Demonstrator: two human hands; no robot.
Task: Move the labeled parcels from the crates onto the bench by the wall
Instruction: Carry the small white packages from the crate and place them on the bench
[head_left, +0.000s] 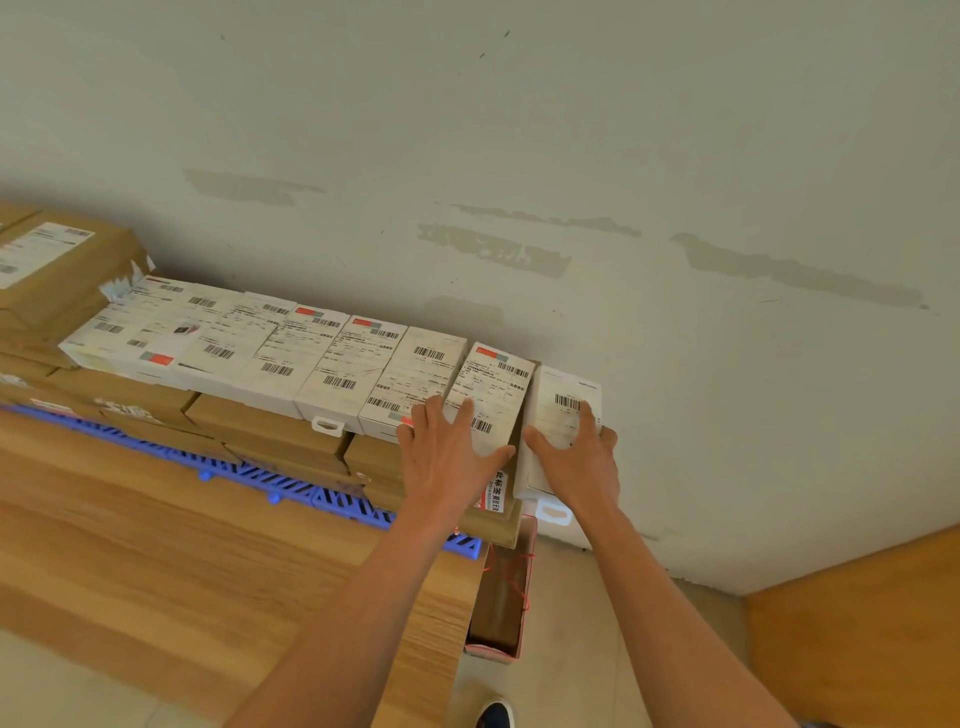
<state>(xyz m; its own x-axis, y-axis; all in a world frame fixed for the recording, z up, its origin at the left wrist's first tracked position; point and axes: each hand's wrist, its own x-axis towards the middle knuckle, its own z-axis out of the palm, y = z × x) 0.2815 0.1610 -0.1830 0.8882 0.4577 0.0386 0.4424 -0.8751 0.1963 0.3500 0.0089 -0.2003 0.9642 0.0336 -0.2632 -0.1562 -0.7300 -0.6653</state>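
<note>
Your left hand lies flat with straight fingers on a white labeled parcel near the right end of the row; its fingertips also reach the neighbour parcel on the left. Your right hand rests with relaxed, spread fingers on the last white parcel, which sits just beside the first one, at the very end near the wall. Neither hand grips anything. The white parcels stand side by side in a long row on top of brown cardboard boxes. These boxes sit on a blue plastic grid on the wooden table. Below the table end a small open carton stands on the floor.
</note>
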